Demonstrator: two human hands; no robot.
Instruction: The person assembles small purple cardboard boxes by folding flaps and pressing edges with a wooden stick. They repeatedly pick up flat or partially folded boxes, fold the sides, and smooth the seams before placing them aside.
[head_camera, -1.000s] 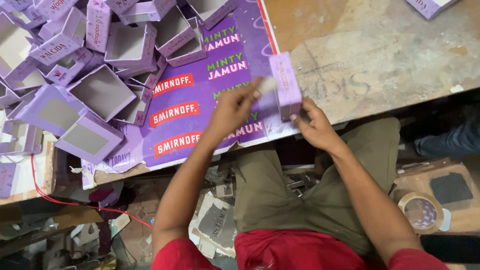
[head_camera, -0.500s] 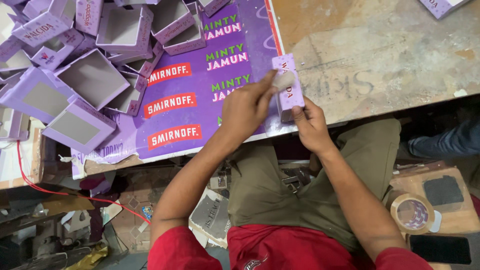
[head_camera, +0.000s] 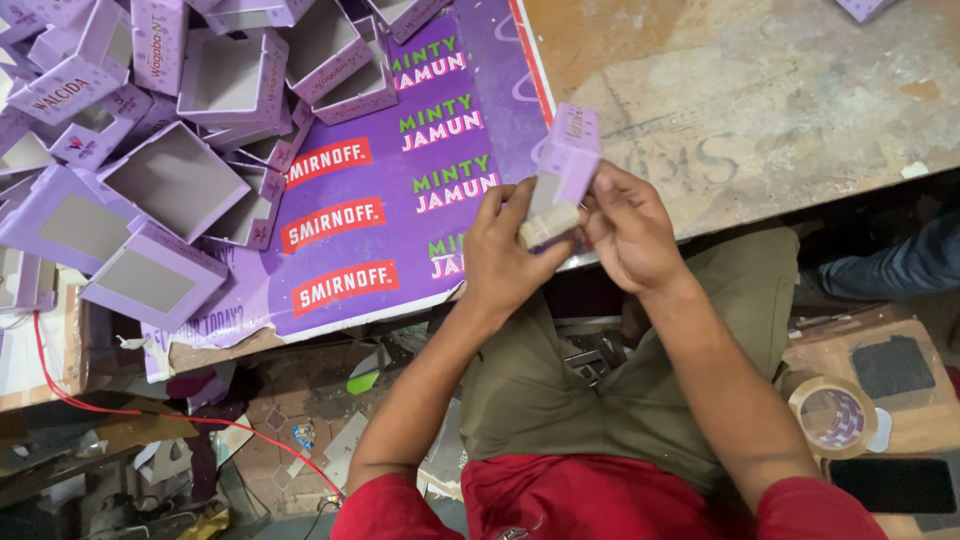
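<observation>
Both hands grip one small purple box (head_camera: 566, 165) just above the counter (head_camera: 760, 110) edge: left hand (head_camera: 512, 255) fingers closed on its lower end, right hand (head_camera: 628, 232) pinching its side. It looks part-formed. At 10 o'clock, a heap of finished purple open trays (head_camera: 175, 180). Beneath them, a purple printed sheet (head_camera: 400, 200) with red labels. At 4 o'clock, a tape roll (head_camera: 833, 416).

Both bare forearms stretched forward from red sleeves and converging, left hand (head_camera: 515, 255) and right hand (head_camera: 628, 232) raised close together, palms turned toward each other, fingers (head_camera: 517, 203) curled and pinched shut on a small purple box (head_camera: 566, 160) between them.
</observation>
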